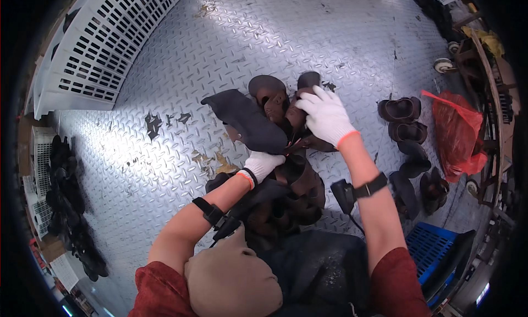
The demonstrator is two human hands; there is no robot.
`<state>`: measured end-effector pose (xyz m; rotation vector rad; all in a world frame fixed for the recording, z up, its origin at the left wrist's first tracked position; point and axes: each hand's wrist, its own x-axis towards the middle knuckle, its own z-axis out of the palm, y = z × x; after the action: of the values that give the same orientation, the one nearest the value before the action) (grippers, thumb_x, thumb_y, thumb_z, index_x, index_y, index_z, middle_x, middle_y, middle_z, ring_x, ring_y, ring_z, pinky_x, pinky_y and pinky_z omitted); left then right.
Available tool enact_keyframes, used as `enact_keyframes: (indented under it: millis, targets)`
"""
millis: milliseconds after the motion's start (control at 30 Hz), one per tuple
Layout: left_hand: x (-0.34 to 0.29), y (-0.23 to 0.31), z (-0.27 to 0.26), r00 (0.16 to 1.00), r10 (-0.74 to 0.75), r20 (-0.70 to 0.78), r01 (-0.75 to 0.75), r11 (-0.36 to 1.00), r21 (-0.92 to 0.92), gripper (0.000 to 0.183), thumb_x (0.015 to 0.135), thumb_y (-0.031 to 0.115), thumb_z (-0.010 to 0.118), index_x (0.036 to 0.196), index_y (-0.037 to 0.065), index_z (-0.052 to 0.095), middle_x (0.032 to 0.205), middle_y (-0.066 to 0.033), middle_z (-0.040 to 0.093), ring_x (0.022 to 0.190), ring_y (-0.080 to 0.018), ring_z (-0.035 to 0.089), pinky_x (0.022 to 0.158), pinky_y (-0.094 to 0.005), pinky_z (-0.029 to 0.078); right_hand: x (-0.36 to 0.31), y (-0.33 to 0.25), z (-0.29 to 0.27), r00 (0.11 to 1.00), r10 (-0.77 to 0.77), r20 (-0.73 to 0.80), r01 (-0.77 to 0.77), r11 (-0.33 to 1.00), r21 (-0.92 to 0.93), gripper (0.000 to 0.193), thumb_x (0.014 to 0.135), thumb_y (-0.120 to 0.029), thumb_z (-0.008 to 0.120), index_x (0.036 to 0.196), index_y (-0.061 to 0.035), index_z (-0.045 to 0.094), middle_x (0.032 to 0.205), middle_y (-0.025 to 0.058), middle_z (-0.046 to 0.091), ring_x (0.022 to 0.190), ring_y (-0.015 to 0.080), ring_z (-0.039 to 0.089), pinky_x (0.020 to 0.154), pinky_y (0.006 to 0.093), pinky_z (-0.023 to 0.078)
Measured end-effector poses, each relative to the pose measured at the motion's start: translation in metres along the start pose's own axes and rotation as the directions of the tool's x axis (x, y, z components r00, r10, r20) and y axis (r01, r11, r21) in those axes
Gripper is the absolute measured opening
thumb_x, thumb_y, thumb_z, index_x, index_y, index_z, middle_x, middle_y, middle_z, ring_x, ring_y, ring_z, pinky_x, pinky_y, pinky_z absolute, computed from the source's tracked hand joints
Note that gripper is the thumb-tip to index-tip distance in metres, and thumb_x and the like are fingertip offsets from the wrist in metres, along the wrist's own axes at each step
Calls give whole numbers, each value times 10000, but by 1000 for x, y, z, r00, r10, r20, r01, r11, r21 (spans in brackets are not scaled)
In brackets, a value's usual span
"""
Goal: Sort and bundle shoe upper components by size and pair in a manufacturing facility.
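Note:
My left hand [265,164], in a white knitted glove with an orange-edged cuff, is closed at the lower end of a black shoe upper [245,119]; its fingertips are partly hidden under the piece. In a matching glove, my right hand [326,117] has its fingers bent over a brown shoe upper [296,116] with a dark rounded end. Another brown upper [268,91] lies between the two. Below my hands, more brown and black uppers [300,179] are heaped close to my lap.
Several dark uppers [408,133] lie on the patterned metal floor [181,53] at right, beside a red plastic bag [454,135]. A white slotted crate [104,47] stands upper left, a blue crate [429,248] lower right. Dark pieces [69,201] line the left side.

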<state>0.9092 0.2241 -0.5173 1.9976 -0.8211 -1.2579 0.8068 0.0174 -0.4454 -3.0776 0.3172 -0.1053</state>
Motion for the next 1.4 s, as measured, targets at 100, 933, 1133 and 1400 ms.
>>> enact_keyframes:
  millis: [100,933,1133,1400]
  targets:
    - [-6,-4,-2,995,-15,-100,16,1000,7,416,763,288,706,1089,32,666,1078,-164,678,1005,-329,639,879,-363,496,-52,-18,15,993,111,45,-114,992,62,200,815,-177,576,992,-118,647,1034,65,663,1161,305,540,940,451,437]
    - [-9,85,-393,951,251,-179,18,534,846,383,804,101,609,1170,-12,604,1024,-185,686,1007,-305,655,866,-378,501,-353,172,-193,611,693,383,-784,595,174,363,882,-346,577,1069,-46,658,1026,161,677,998,316,637,880,385,488]
    - [-28,283,-116,893,226,389,-446,561,698,405,866,165,636,1213,-38,582,1125,-185,658,1062,-279,633,920,-331,490,-404,218,-94,199,962,187,-855,77,513,777,814,-429,713,1356,54,436,1290,246,565,1205,312,559,999,364,440]
    - [34,239,200,759,157,632,-120,988,-102,461,987,380,540,1228,-10,585,1179,-94,649,1095,-199,592,977,-331,444,-313,146,-12,359,878,-316,-676,478,561,183,777,-82,587,958,-73,607,917,175,591,870,390,598,782,472,497]
